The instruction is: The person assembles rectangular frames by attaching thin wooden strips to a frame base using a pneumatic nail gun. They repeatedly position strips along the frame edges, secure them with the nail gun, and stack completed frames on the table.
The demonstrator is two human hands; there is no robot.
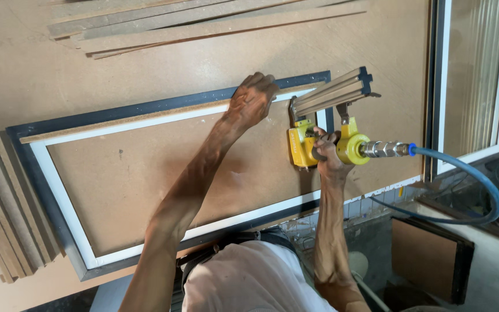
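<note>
A long rectangular frame (59, 190) with a dark outer edge and white inner edge lies on a brown board. A thin wooden strip (122, 118) runs along the frame's far side. My left hand (251, 100) presses flat on that strip near the frame's far right corner. My right hand (327, 153) grips the handle of a yellow pneumatic nail gun (304, 141), whose nose rests on the frame's right end. Its long metal magazine (330, 92) angles up to the right. A blue air hose (475, 179) trails from the gun's rear.
Several loose wooden strips (203, 23) lie at the board's far edge, and more strips (7, 202) are stacked at the left. Another framed panel (475, 75) stands at the right. A brown panel (425, 257) leans below the bench.
</note>
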